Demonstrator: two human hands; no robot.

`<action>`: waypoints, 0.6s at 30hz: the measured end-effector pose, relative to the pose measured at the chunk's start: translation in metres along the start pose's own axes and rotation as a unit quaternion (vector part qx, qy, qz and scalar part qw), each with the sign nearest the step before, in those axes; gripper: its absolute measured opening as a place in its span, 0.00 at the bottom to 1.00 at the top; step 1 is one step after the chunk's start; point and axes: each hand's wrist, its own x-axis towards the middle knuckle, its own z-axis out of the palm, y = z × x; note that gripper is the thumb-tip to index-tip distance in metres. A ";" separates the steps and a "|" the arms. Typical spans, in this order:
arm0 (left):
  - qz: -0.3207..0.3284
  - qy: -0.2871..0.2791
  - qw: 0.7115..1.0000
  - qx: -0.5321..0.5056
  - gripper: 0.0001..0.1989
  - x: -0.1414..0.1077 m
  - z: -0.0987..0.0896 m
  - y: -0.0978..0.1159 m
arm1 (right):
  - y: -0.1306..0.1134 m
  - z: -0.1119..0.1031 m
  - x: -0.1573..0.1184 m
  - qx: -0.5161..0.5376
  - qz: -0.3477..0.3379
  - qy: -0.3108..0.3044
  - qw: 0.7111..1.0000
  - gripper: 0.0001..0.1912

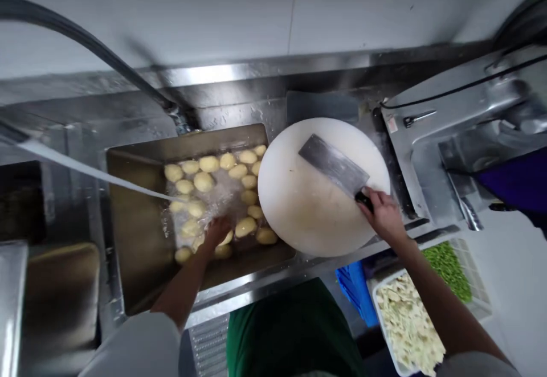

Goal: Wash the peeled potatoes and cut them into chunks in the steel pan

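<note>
Several peeled potatoes (204, 181) float in water in a deep metal sink (139, 223). My left hand (219, 230) reaches down among them, blurred and partly in the water; its fingertips are hidden. On the right, my right hand (382, 212) is wrapped round the black handle of a cleaver (335, 165). The cleaver's wide blade lies over a round white cutting board (316, 223), which sits against the sink's right side. A pale hose (98, 172) runs from the left and its end points at the potatoes.
Below the counter at the right are a white tub of pale cut vegetables (405, 314) and a basket of chopped greens (448, 269). A second sink (431, 177) is at the right, with dark purple cloth (517, 183) beside it. A curved pipe (98, 46) rises behind the potatoes.
</note>
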 end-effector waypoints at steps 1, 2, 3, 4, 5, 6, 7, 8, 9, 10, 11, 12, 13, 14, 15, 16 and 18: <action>-0.032 0.019 0.999 -0.012 0.20 -0.012 -0.008 0.005 | 0.006 -0.003 0.005 -0.005 -0.034 -0.038 0.999 0.26; -0.055 0.038 0.997 -0.034 0.23 -0.026 -0.016 0.011 | 0.009 -0.006 0.009 -0.010 -0.062 -0.073 0.995 0.27; -0.067 0.058 0.994 -0.064 0.24 -0.043 -0.024 0.018 | 0.009 -0.010 0.012 -0.015 -0.078 -0.103 0.991 0.29; -0.067 0.079 0.990 -0.099 0.25 -0.062 -0.032 0.025 | 0.007 -0.014 0.015 -0.017 -0.083 -0.126 0.988 0.31; -0.059 0.100 0.984 -0.133 0.25 -0.084 -0.039 0.031 | 0.006 -0.020 0.015 -0.014 -0.077 -0.141 0.987 0.33; -0.050 0.120 0.979 -0.160 0.24 -0.109 -0.045 0.035 | 0.005 -0.025 0.014 -0.009 -0.063 -0.146 0.987 0.34; -0.046 0.140 0.972 -0.182 0.24 -0.135 -0.050 0.039 | 0.005 -0.030 0.011 -0.003 -0.041 -0.140 0.989 0.34; -0.053 0.159 0.965 -0.202 0.24 -0.162 -0.052 0.042 | 0.006 -0.034 0.006 0.005 -0.013 -0.129 0.992 0.33; -0.068 0.177 0.957 -0.221 0.24 -0.191 -0.052 0.043 | 0.008 -0.037 0.001 0.011 0.019 -0.114 0.993 0.32; -0.088 0.195 0.947 -0.240 0.24 -0.220 -0.050 0.044 | 0.010 -0.039 -0.006 0.017 0.055 -0.100 0.993 0.31; -0.111 0.213 0.936 -0.257 0.24 -0.249 -0.046 0.045 | 0.011 -0.039 -0.012 0.023 0.090 -0.092 0.991 0.30; -0.137 0.230 0.925 -0.270 0.25 -0.278 -0.039 0.047 | 0.010 -0.037 -0.018 0.029 0.122 -0.089 0.988 0.30; -0.163 0.245 0.914 -0.280 0.25 -0.305 -0.032 0.048 | 0.007 -0.035 -0.023 0.035 0.148 -0.092 0.984 0.30; -0.190 0.258 0.904 -0.283 0.24 -0.331 -0.023 0.050 | 0.000 -0.032 -0.027 0.041 0.166 -0.100 0.980 0.30; -0.213 0.267 0.897 -0.281 0.24 -0.355 -0.014 0.052 | -0.011 -0.028 -0.031 0.047 0.179 -0.113 0.976 0.30; -0.231 0.272 0.893 -0.276 0.23 -0.376 -0.006 0.054 | -0.026 -0.025 -0.034 0.054 0.189 -0.129 0.972 0.31; -0.251 0.272 0.891 -0.264 0.22 -0.408 0.006 0.056 | -0.070 -0.018 -0.042 0.079 0.200 -0.165 0.963 0.33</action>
